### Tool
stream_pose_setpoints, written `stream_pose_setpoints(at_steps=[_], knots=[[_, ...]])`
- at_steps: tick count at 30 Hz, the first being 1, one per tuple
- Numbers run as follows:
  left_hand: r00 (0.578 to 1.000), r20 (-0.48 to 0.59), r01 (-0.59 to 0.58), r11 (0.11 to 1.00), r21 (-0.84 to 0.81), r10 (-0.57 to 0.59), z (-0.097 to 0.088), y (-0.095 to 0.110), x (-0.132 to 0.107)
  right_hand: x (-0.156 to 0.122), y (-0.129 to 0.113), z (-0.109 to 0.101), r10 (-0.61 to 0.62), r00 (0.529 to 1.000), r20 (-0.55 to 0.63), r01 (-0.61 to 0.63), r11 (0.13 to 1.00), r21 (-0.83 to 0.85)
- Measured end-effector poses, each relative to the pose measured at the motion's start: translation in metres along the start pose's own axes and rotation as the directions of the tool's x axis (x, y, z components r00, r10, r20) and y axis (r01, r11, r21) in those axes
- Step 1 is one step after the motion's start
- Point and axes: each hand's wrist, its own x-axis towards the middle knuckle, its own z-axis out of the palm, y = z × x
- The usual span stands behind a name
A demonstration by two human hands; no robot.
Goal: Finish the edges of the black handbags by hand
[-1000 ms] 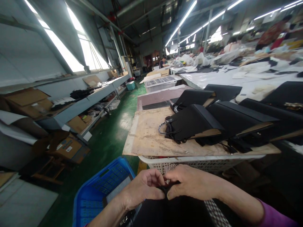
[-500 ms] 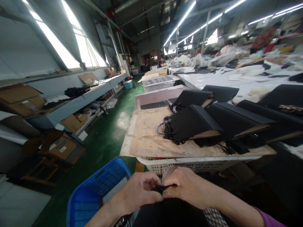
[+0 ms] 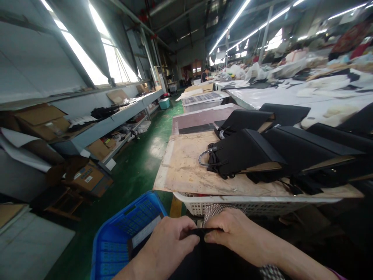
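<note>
Low in the head view, I pinch the top edge of a piece of black material (image 3: 217,258) between thumb and fingers of both hands. My left hand (image 3: 170,241) is closed on the edge from the left. Close beside it, my right hand (image 3: 233,233) grips the same edge, with a small gap between the thumbs. The lower part of the black material fades into dark shadow, so its full shape is hidden. Brown-and-white checked cloth (image 3: 214,210) shows behind my right hand and again below that wrist.
A blue plastic basket (image 3: 109,237) stands at my left. Ahead, a worn board (image 3: 186,163) lies over a white basket (image 3: 201,204) and carries several black handbags (image 3: 244,151). A green-floored aisle (image 3: 154,144) runs past a long shelf (image 3: 116,120). A person (image 3: 205,75) sits far off.
The view has turned slightly left, so the surroundings sit further right. My thumbs have moved slightly apart along the black edge, and both hands still pinch it.
</note>
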Motion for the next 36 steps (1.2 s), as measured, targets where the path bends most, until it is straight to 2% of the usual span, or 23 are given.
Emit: stream_pose_setpoints(at_steps=[2,4,8,11,16,21,25,29,32,36], knots=[[0.997,-0.014,-0.072,0.979,0.191,0.076,0.002,0.008,-0.002,-0.003,-0.001,0.001,-0.006,1.0,-0.018,0.006,1.0,-0.018],[0.991,0.0,-0.125,0.951,0.284,0.131,0.005,0.013,-0.003,-0.006,-0.002,0.002,-0.01,0.999,-0.033,0.009,1.0,-0.021],[0.99,-0.004,-0.134,0.926,0.354,0.144,0.013,0.016,0.0,-0.009,-0.003,0.003,-0.022,0.998,-0.058,0.02,0.999,-0.04],[0.991,-0.042,-0.109,0.933,0.342,0.131,0.017,0.017,0.003,-0.011,-0.003,0.004,-0.019,0.998,-0.062,0.016,0.999,-0.052],[0.99,-0.059,-0.119,0.982,0.147,0.129,0.018,0.016,0.006,-0.016,0.001,0.0,-0.017,0.999,-0.05,0.018,0.999,0.035],[0.999,0.039,-0.027,0.988,-0.151,0.033,0.015,0.011,0.005,-0.017,0.009,-0.006,-0.053,0.998,0.042,0.044,0.981,0.191],[0.992,0.099,0.114,0.925,-0.361,-0.083,0.017,0.0,0.005,-0.016,0.015,-0.008,-0.085,0.988,0.128,0.039,0.945,0.325],[0.978,0.148,0.203,0.807,-0.555,-0.145,0.025,-0.01,0.004,-0.015,0.017,-0.011,-0.128,0.975,0.182,0.055,0.931,0.361],[0.977,0.166,0.207,0.772,-0.6,-0.133,0.026,-0.01,0.002,-0.013,0.015,-0.015,-0.154,0.968,0.2,0.085,0.945,0.316],[0.979,0.191,0.158,0.854,-0.495,-0.071,0.02,-0.003,-0.003,-0.013,0.01,-0.017,-0.189,0.962,0.195,0.138,0.959,0.246]])
